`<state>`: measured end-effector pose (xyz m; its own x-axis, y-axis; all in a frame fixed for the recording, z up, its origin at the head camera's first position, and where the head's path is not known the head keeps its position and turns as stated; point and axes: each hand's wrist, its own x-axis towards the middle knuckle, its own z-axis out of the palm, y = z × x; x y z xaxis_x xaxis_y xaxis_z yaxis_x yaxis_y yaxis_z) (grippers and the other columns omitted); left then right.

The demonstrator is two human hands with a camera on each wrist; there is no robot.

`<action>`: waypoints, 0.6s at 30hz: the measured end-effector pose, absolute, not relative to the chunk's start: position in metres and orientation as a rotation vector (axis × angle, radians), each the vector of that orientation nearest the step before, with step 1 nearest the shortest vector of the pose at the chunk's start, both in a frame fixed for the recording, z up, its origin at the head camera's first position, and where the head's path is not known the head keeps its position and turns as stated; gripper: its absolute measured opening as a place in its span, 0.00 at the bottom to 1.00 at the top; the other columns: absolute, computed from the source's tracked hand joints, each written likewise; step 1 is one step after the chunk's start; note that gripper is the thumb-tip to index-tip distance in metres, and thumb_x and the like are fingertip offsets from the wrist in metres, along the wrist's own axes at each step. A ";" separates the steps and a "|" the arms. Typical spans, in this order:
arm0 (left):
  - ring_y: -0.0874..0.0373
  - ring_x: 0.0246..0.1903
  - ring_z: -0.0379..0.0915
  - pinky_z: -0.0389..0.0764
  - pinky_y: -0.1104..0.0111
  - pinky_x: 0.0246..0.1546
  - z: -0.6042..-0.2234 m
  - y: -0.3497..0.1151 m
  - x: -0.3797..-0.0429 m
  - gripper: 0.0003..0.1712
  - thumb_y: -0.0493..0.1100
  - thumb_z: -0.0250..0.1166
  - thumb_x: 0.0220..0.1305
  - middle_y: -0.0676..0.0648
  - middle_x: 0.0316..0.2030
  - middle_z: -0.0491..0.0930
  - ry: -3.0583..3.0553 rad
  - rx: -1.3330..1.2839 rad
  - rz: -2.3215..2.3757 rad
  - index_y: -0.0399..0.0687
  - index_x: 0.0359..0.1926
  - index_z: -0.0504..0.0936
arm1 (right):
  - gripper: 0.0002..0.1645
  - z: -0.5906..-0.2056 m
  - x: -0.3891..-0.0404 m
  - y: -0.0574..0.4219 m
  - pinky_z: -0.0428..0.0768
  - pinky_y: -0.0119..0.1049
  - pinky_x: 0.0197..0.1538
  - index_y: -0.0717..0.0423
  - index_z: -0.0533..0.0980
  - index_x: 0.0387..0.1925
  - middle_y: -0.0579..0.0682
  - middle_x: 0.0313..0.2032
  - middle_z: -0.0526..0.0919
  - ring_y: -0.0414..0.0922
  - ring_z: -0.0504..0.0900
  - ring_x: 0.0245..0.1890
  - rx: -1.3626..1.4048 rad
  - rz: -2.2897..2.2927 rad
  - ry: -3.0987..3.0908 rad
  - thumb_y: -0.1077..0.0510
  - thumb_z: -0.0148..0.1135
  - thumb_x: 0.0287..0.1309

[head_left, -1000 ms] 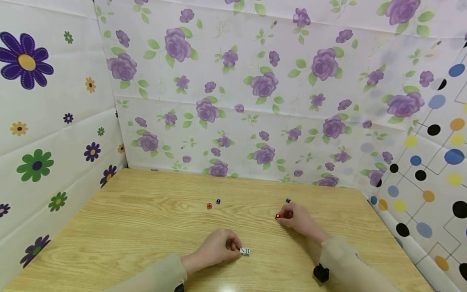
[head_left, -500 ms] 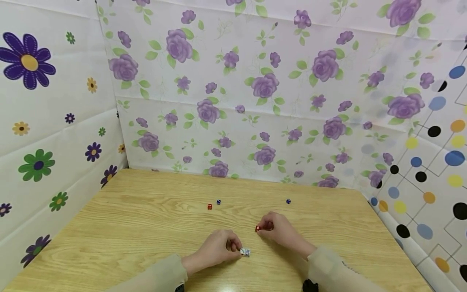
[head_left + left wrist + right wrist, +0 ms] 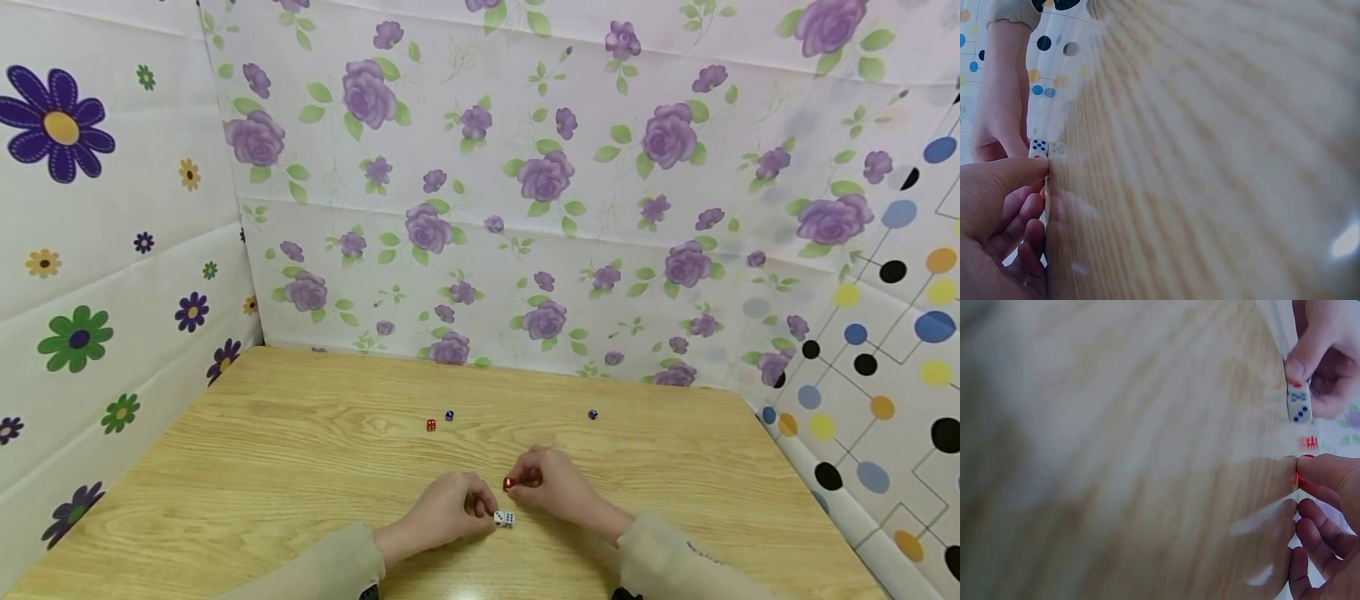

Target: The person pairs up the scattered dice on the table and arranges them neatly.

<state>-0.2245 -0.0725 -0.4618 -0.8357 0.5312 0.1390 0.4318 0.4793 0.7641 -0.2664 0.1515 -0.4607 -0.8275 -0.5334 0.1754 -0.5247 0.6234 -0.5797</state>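
2 white dice (image 3: 504,519), left hand (image 3: 448,510) pinching 1 | right hand (image 3: 553,485) pinching red die (image 3: 508,484), mostly hidden in right wrist view

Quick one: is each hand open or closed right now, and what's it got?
Left hand: closed, pinching a white die.
Right hand: closed, pinching a red die.

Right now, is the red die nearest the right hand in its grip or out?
In its grip: the head view shows the right hand pinching the red die at its fingertips.
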 end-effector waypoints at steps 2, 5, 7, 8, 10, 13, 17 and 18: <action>0.72 0.24 0.69 0.71 0.77 0.29 -0.461 -0.073 -0.224 0.05 0.40 0.75 0.55 0.51 0.28 0.81 2.601 0.849 1.289 0.49 0.31 0.86 | 0.04 -0.460 -0.265 0.150 0.75 0.25 0.35 0.48 0.85 0.34 0.43 0.34 0.83 0.36 0.77 0.32 -0.930 -1.001 2.806 0.59 0.72 0.56; 0.72 0.24 0.70 0.72 0.77 0.29 -0.461 -0.073 -0.225 0.05 0.41 0.75 0.55 0.51 0.28 0.81 2.599 0.851 1.289 0.49 0.31 0.86 | 0.04 -0.460 -0.263 0.151 0.74 0.25 0.33 0.46 0.85 0.34 0.43 0.33 0.82 0.38 0.77 0.31 -0.933 -1.007 2.799 0.59 0.71 0.56; 0.72 0.24 0.70 0.72 0.77 0.29 -0.462 -0.073 -0.225 0.05 0.41 0.75 0.55 0.51 0.28 0.81 2.598 0.851 1.290 0.49 0.31 0.86 | 0.04 -0.461 -0.263 0.152 0.74 0.25 0.33 0.46 0.86 0.34 0.42 0.33 0.81 0.39 0.76 0.31 -0.944 -1.009 2.796 0.59 0.72 0.56; 0.72 0.24 0.70 0.72 0.77 0.29 -0.462 -0.073 -0.225 0.05 0.41 0.75 0.55 0.51 0.28 0.81 2.599 0.853 1.290 0.49 0.31 0.86 | 0.04 -0.462 -0.263 0.152 0.74 0.25 0.33 0.45 0.86 0.34 0.42 0.33 0.81 0.39 0.76 0.31 -0.945 -1.010 2.793 0.58 0.72 0.56; 0.73 0.24 0.70 0.72 0.77 0.29 -0.463 -0.073 -0.225 0.05 0.41 0.75 0.55 0.51 0.28 0.81 2.598 0.855 1.289 0.49 0.31 0.86 | 0.04 -0.463 -0.263 0.154 0.74 0.25 0.33 0.45 0.86 0.34 0.42 0.33 0.81 0.39 0.76 0.31 -0.960 -1.016 2.788 0.58 0.72 0.55; 0.73 0.24 0.70 0.72 0.78 0.29 -0.463 -0.072 -0.226 0.04 0.41 0.74 0.55 0.51 0.27 0.81 2.600 0.861 1.282 0.49 0.31 0.86 | 0.04 -0.464 -0.262 0.156 0.73 0.25 0.33 0.45 0.86 0.34 0.42 0.34 0.81 0.39 0.76 0.31 -0.974 -1.022 2.787 0.57 0.73 0.55; 0.73 0.24 0.70 0.72 0.77 0.29 -0.464 -0.073 -0.227 0.05 0.41 0.75 0.55 0.52 0.27 0.81 2.602 0.859 1.287 0.50 0.31 0.86 | 0.03 -0.465 -0.261 0.158 0.73 0.25 0.33 0.44 0.86 0.33 0.42 0.35 0.81 0.40 0.76 0.32 -0.977 -1.047 2.776 0.56 0.73 0.55; 0.73 0.24 0.70 0.72 0.77 0.29 -0.464 -0.073 -0.226 0.05 0.41 0.75 0.55 0.52 0.27 0.81 2.602 0.855 1.291 0.50 0.31 0.86 | 0.03 -0.465 -0.260 0.158 0.73 0.25 0.33 0.44 0.86 0.33 0.42 0.36 0.81 0.41 0.76 0.32 -0.976 -1.054 2.770 0.56 0.73 0.55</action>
<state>-0.2264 -0.0727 -0.4644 -0.8346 0.5323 0.1419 0.4350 0.4788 0.7626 -0.2603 0.1581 -0.4646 -0.8042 -0.5623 0.1926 -0.5481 0.5763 -0.6062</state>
